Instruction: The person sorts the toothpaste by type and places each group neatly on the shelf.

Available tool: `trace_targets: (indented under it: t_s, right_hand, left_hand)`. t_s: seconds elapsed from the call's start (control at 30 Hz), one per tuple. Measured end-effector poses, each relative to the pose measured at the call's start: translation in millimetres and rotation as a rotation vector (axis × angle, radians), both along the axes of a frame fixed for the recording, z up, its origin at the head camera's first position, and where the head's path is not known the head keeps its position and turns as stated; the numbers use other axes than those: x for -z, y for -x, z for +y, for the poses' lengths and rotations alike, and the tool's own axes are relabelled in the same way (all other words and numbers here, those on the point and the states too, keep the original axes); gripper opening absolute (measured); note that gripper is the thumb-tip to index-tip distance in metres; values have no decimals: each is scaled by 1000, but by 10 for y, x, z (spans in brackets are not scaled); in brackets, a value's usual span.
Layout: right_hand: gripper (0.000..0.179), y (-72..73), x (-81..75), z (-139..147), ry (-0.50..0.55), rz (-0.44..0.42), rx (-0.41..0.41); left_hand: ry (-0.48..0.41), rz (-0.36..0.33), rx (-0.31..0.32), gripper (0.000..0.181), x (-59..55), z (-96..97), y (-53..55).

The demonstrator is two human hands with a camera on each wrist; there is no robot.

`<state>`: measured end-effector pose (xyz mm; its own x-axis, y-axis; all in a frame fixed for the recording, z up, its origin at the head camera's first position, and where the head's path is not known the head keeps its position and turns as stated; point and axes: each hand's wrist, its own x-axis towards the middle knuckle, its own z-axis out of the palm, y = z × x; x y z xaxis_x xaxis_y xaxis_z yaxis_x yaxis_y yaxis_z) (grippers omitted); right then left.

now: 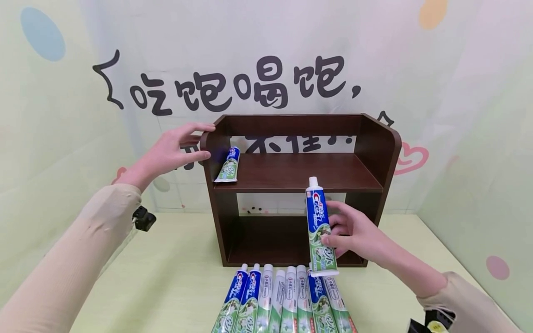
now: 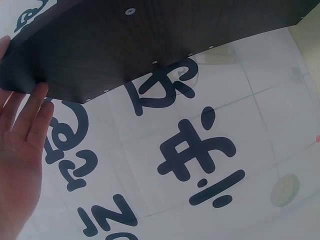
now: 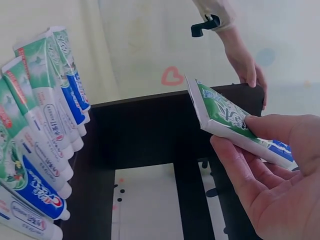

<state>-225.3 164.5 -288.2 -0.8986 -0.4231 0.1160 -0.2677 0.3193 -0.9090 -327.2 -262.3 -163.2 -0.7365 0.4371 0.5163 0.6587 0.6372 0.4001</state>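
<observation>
My right hand (image 1: pixel 356 233) holds a blue and green toothpaste tube (image 1: pixel 320 226) upright, cap up, in front of the dark brown shelf (image 1: pixel 300 171). In the right wrist view the thumb lies on the printed face of the tube, with fingers beneath. My left hand (image 1: pixel 170 148) touches the shelf's left side panel near its upper front edge, its fingers fairly straight. Another blue and green tube (image 1: pixel 228 165) stands on the upper board, leaning against the left inner wall. A row of several tubes (image 1: pixel 290 300) lies before the shelf, caps toward it.
The shelf stands on a pale table (image 1: pixel 166 249), close to a white wall (image 1: pixel 266 37) with black lettering. Its lower compartment (image 1: pixel 270 238) has an opening at the back. Side walls (image 1: pixel 491 162) flank the table on both sides.
</observation>
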Motion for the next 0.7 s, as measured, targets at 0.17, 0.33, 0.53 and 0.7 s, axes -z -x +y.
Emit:
trace_targets:
  t_s: [0.17, 0.33, 0.53, 0.7]
  right_hand:
    - [80, 84, -111, -73, 6, 34, -2]
    - [76, 167, -234, -156, -1, 64, 14]
    - [75, 298, -377, -273, -5, 91, 31]
    - [77, 399, -490, -382, 22, 74, 41]
  left_hand:
    - [1, 4, -1, 56, 1, 5, -1]
    - [3, -2, -3, 56, 3, 10, -1]
    - [-3, -1, 3, 56, 3, 2, 11]
    - [2, 3, 2, 56, -6, 1, 10]
